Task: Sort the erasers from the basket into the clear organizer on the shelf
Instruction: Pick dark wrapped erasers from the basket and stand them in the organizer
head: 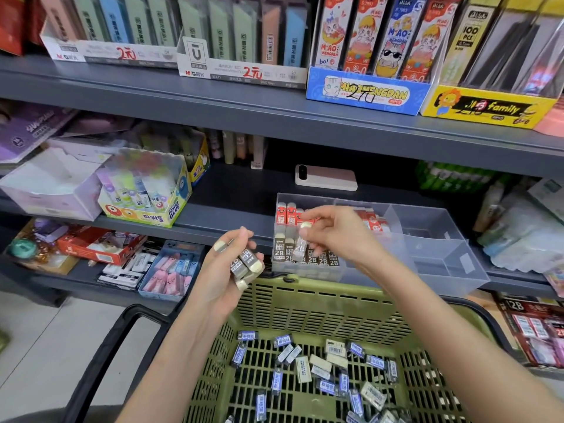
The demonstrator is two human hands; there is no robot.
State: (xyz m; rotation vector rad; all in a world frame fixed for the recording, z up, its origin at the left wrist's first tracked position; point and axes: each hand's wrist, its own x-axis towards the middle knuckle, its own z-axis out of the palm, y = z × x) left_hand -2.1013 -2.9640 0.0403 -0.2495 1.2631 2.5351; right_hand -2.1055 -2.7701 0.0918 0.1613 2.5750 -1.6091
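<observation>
Several grey-sleeved erasers (247, 265) lay bunched in my left hand (224, 279), fingers curled round them as a ready stock, so that my right hand (334, 230) could place them singly. That hand pinched one eraser (302, 246) between thumb and fingertips, held upright over the front row of the clear organizer (433, 227). Matching sleeves marked "2B" (312, 259) stood on end there, so I judged it was bound for that row. Red-sleeved erasers (287, 215) filled the row behind. Many loose erasers (320, 370) lay in the green basket (320, 289) below my arms. Farther out I could read "POWER GLUE" on a glue box (146, 209), and "MIAOMENGDAN" on a blue carton (366, 93) above.
</observation>
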